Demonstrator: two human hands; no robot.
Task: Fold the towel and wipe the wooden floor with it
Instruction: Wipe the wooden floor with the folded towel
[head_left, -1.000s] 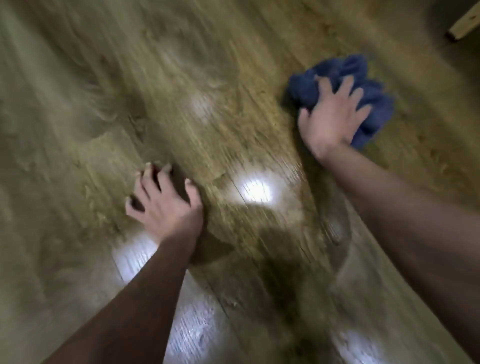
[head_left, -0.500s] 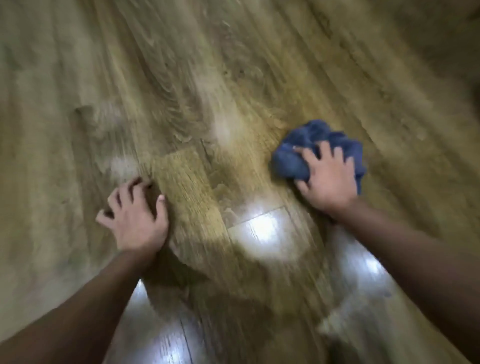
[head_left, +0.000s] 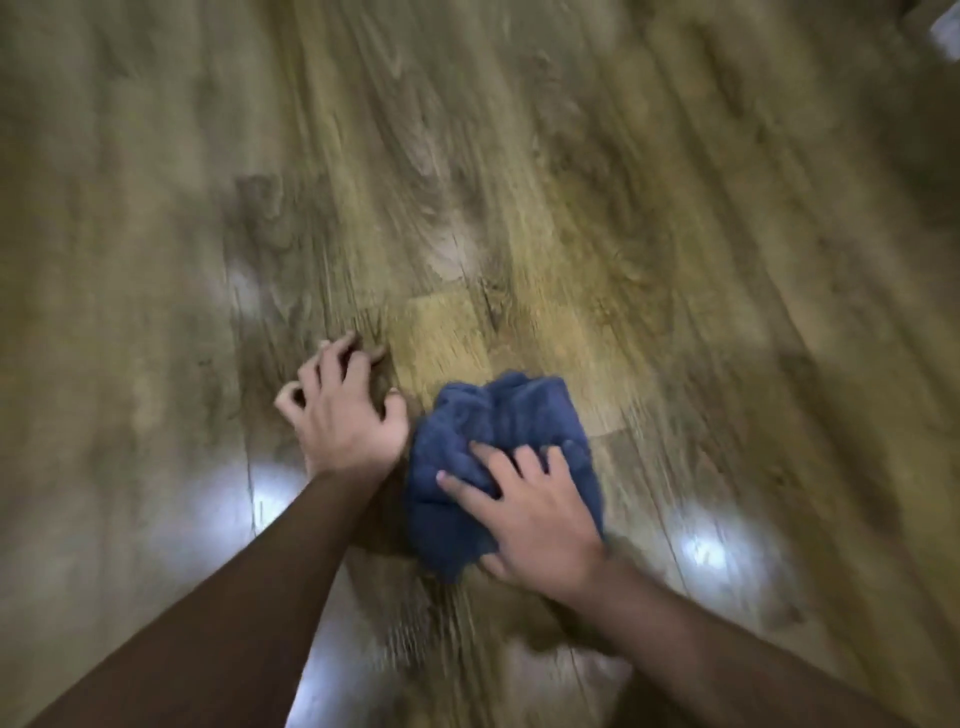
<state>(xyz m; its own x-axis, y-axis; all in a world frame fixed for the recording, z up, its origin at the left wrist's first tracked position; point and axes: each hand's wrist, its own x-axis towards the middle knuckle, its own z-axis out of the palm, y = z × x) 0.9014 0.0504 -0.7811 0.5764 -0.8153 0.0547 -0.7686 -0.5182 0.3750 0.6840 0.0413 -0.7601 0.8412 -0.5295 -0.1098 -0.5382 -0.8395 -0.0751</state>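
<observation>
From my remote seat: the right hand (head_left: 540, 512) lies spread, fingers relaxed, pressing the bunched blue towel (head_left: 493, 441) onto the wooden floor (head_left: 597, 234) at about five o'clock of centre. The left hand (head_left: 345, 410) (fingers arched, holding nothing) braces on the planks just beside it at nine o'clock.

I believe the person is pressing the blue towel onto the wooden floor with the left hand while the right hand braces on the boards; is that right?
Not quite: the hands are swapped. In the head view, the right hand presses the blue towel onto the wooden floor, while the left hand braces on the boards beside it.
</observation>
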